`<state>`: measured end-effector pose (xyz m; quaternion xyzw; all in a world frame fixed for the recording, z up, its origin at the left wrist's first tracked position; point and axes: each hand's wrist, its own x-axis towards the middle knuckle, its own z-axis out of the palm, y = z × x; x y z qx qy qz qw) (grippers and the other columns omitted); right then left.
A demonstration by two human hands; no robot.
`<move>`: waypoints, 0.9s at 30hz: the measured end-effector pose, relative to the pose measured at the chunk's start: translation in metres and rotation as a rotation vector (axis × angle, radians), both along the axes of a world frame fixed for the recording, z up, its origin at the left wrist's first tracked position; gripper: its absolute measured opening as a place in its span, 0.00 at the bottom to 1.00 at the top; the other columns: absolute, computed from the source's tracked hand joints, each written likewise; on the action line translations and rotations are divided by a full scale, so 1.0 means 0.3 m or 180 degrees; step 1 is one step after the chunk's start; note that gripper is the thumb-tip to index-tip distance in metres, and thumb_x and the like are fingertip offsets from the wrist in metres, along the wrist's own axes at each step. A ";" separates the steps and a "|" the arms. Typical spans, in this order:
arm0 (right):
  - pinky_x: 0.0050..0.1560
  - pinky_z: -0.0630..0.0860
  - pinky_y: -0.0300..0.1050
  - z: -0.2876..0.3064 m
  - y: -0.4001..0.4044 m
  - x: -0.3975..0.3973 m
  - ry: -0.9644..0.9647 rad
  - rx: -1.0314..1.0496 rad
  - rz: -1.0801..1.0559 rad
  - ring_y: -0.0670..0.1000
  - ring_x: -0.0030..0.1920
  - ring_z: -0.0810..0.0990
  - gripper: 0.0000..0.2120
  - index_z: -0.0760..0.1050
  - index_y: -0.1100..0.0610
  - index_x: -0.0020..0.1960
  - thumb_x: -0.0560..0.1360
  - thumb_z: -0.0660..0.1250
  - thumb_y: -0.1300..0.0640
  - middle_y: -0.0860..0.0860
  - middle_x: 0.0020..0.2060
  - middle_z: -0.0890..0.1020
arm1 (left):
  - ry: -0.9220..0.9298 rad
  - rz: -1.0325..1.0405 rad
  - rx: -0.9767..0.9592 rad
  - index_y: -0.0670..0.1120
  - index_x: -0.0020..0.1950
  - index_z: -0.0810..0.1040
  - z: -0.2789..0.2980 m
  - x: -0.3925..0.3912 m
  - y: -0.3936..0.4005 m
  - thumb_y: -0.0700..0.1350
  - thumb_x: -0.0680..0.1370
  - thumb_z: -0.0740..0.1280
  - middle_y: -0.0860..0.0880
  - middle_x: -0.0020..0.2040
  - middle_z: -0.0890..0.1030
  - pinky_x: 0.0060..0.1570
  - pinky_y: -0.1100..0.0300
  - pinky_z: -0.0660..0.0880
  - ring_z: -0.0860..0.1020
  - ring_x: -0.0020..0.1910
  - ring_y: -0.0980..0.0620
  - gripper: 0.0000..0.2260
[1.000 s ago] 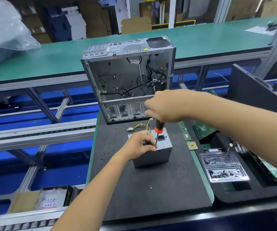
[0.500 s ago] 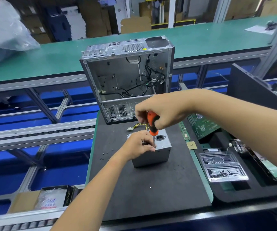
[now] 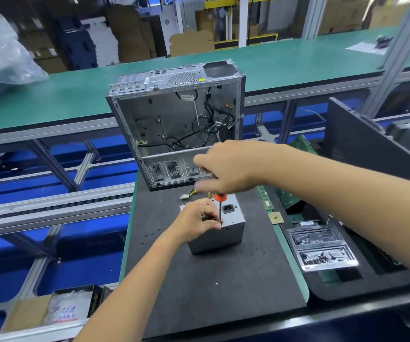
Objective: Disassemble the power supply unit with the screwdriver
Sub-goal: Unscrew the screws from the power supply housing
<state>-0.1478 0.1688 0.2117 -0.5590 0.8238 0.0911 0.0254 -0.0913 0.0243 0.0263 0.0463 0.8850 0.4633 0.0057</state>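
Note:
A grey metal power supply unit [image 3: 220, 236] stands on the black mat [image 3: 209, 287], with its socket face up and yellow wires trailing behind it. My left hand [image 3: 199, 222] rests on its top left part and grips it. My right hand [image 3: 228, 166] hovers above, closed around the orange handle of the screwdriver [image 3: 220, 202]. The shaft points straight down, with its tip on the unit's top beside my left fingers. My right fingers are blurred.
An open, gutted computer case [image 3: 176, 122] stands upright just behind the unit. Small screws [image 3: 149, 236] lie on the mat to the left. To the right are memory sticks [image 3: 265, 199], a processor chip [image 3: 276, 217], a green circuit board [image 3: 288, 196] and a clear tray [image 3: 321, 250] with small parts.
My right hand has shifted slightly right and brought the screwdriver from a tilt to upright on the unit's top. My left hand stays on the unit.

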 end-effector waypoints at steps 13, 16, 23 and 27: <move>0.34 0.65 0.48 -0.004 0.004 -0.012 0.0004 -0.0202 -0.0042 0.54 0.38 0.72 0.13 0.66 0.50 0.40 0.82 0.52 0.48 0.50 0.36 0.72 | -0.0014 0.0033 0.0073 0.50 0.36 0.81 0.003 0.004 0.007 0.34 0.68 0.75 0.48 0.44 0.78 0.43 0.65 0.73 0.77 0.42 0.55 0.11; 0.40 0.72 0.45 0.018 0.012 -0.017 -0.1022 -0.0312 0.0138 0.49 0.42 0.75 0.04 0.72 0.54 0.48 0.74 0.63 0.60 0.48 0.41 0.78 | 0.0002 -0.0001 -0.0009 0.44 0.37 0.81 0.005 0.003 0.008 0.34 0.68 0.75 0.49 0.44 0.78 0.44 0.63 0.73 0.77 0.44 0.54 0.07; 0.30 0.62 0.46 -0.008 0.008 -0.009 0.0122 -0.0143 -0.0189 0.53 0.38 0.73 0.14 0.69 0.54 0.47 0.82 0.54 0.45 0.52 0.39 0.75 | 0.0007 0.0025 -0.0058 0.50 0.37 0.81 0.005 0.003 0.007 0.36 0.68 0.76 0.49 0.44 0.78 0.46 0.59 0.74 0.77 0.44 0.52 0.10; 0.40 0.72 0.44 0.027 0.018 -0.018 -0.1121 -0.0113 0.0165 0.48 0.42 0.75 0.08 0.72 0.54 0.50 0.72 0.66 0.60 0.49 0.44 0.79 | 0.0024 -0.0039 -0.0074 0.41 0.38 0.81 0.000 0.004 0.005 0.35 0.68 0.75 0.53 0.42 0.78 0.44 0.67 0.72 0.77 0.42 0.59 0.05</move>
